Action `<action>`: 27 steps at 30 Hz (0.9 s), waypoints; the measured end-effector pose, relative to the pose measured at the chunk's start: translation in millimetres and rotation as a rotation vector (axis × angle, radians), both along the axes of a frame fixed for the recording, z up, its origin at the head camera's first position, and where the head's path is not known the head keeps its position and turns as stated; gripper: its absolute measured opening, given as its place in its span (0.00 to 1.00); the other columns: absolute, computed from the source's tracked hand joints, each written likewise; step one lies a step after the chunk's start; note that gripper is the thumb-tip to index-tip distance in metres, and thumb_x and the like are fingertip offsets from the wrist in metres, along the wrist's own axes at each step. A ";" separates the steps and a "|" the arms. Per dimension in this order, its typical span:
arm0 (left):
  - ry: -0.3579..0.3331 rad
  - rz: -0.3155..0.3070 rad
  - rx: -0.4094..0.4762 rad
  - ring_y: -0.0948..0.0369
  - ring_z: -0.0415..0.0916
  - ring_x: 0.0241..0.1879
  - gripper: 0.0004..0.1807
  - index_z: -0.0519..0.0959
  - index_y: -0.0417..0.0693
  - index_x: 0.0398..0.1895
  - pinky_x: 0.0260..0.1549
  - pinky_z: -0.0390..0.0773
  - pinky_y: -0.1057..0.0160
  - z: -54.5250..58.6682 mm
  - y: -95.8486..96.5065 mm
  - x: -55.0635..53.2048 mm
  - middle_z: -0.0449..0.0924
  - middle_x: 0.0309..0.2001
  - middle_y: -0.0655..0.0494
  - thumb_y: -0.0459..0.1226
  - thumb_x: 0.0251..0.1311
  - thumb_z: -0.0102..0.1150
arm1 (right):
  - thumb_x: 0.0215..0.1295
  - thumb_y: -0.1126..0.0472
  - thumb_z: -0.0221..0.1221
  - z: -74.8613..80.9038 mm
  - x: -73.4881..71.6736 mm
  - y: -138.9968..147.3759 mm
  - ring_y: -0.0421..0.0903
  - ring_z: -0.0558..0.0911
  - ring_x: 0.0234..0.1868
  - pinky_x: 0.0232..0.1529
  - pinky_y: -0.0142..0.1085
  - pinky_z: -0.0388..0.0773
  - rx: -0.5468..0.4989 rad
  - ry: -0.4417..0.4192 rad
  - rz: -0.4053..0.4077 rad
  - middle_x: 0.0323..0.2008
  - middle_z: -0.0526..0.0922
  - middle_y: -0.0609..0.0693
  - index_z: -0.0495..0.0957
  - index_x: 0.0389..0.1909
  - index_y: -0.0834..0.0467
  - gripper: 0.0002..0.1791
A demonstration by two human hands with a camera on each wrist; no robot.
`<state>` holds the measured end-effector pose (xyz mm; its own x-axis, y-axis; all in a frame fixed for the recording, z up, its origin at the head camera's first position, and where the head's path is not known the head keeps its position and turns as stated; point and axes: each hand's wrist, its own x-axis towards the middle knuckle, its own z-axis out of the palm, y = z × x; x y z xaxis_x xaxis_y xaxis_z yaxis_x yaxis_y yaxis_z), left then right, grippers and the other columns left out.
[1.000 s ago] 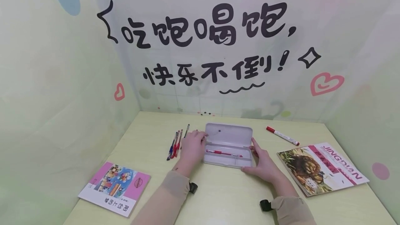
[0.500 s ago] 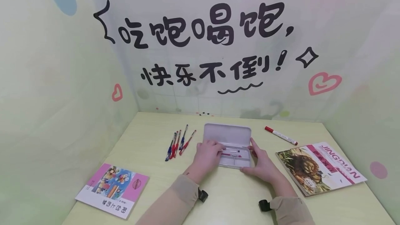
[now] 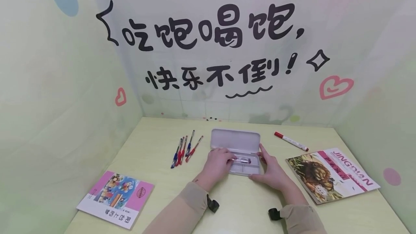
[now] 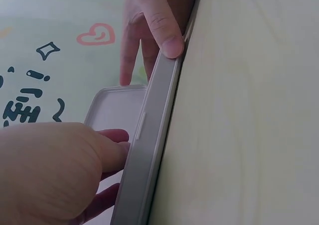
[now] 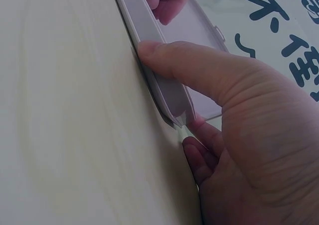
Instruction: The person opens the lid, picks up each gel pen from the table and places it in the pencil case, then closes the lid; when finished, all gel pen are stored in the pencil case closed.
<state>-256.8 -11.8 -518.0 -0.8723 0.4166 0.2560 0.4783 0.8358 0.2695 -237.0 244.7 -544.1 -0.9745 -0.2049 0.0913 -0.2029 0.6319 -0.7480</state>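
Note:
An open pencil case [image 3: 235, 141] lies in front of me, its lid tilted back. My left hand [image 3: 219, 163] reaches over its left half, fingers bent down into the long compartment, pinching a pen [image 3: 243, 160]. Only the clear far end of that pen shows past the fingertips, lying along a red pen in the compartment. In the left wrist view the case's front wall hides what the curled left fingers [image 4: 115, 155] hold. My right hand [image 3: 271, 169] grips the right end of the case, with its thumb [image 5: 167, 53] on the front wall and the fingers behind the end.
Several blue and red pens [image 3: 182, 152] lie loose left of the case. A red-capped marker [image 3: 291, 141] is at the back right. A pink book [image 3: 115, 198] lies at the left front, and a lion-cover book [image 3: 331, 176] at the right.
My left hand has moved right, from beside the case to over its compartment, then lowered the pen next to the red pen. The right hand keeps its grip on the case.

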 end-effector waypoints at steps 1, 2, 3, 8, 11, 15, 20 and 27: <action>-0.001 -0.001 0.010 0.56 0.84 0.60 0.11 0.91 0.66 0.54 0.67 0.80 0.46 -0.9 -0.8 -0.5 0.90 0.56 0.63 0.42 0.74 0.68 | 0.52 0.49 0.85 -0.3 -0.1 0.0 0.72 0.72 0.77 0.82 0.69 0.63 0.001 -0.001 0.001 0.77 0.74 0.65 0.40 0.90 0.62 0.77; -0.004 0.000 0.022 0.56 0.84 0.60 0.11 0.91 0.65 0.55 0.67 0.80 0.46 -1.8 -1.8 -1.3 0.90 0.57 0.63 0.42 0.74 0.68 | 0.52 0.49 0.85 -0.6 -0.3 0.1 0.72 0.72 0.77 0.82 0.69 0.63 0.000 -0.001 0.000 0.77 0.74 0.65 0.40 0.90 0.62 0.77; -0.002 0.001 0.034 0.56 0.84 0.59 0.11 0.91 0.65 0.55 0.66 0.81 0.46 -2.8 -2.7 -2.3 0.90 0.56 0.63 0.42 0.74 0.68 | 0.52 0.49 0.85 -0.9 -0.6 0.0 0.71 0.72 0.77 0.82 0.69 0.62 -0.001 -0.001 -0.002 0.77 0.74 0.65 0.40 0.90 0.61 0.77; 0.011 0.039 0.104 0.55 0.85 0.58 0.11 0.90 0.62 0.56 0.63 0.82 0.45 -4.1 -11.5 -8.4 0.90 0.55 0.60 0.43 0.76 0.67 | 0.51 0.49 0.85 -0.7 -1.6 0.5 0.71 0.72 0.77 0.83 0.69 0.60 0.001 0.005 -0.005 0.77 0.74 0.64 0.40 0.90 0.62 0.78; -0.011 0.100 0.146 0.53 0.84 0.59 0.12 0.89 0.60 0.58 0.64 0.81 0.44 -0.1 -20.9 -11.8 0.89 0.58 0.58 0.43 0.76 0.66 | 0.52 0.49 0.85 0.0 -1.2 0.5 0.71 0.71 0.78 0.83 0.70 0.59 0.005 0.005 -0.002 0.77 0.73 0.65 0.40 0.90 0.62 0.78; -0.036 0.193 0.192 0.49 0.83 0.59 0.15 0.87 0.59 0.62 0.65 0.80 0.41 4.1 -38.7 -17.1 0.88 0.61 0.54 0.41 0.75 0.67 | 0.52 0.48 0.85 0.5 -0.6 0.6 0.71 0.70 0.78 0.83 0.70 0.58 0.011 -0.003 -0.002 0.78 0.73 0.65 0.39 0.90 0.62 0.78; -0.024 0.327 0.180 0.47 0.83 0.57 0.16 0.86 0.56 0.63 0.60 0.83 0.40 6.0 -67.4 -23.5 0.88 0.57 0.51 0.41 0.74 0.68 | 0.52 0.48 0.85 0.6 -0.9 1.2 0.72 0.70 0.79 0.83 0.69 0.58 0.012 -0.012 0.000 0.79 0.72 0.65 0.39 0.90 0.61 0.78; -0.070 0.518 0.137 0.40 0.80 0.60 0.21 0.81 0.54 0.69 0.55 0.82 0.37 9.4 -107.2 -30.3 0.84 0.64 0.42 0.41 0.76 0.66 | 0.53 0.48 0.85 -0.2 -1.0 1.3 0.72 0.70 0.79 0.84 0.69 0.57 0.014 -0.016 0.001 0.79 0.72 0.65 0.38 0.91 0.60 0.78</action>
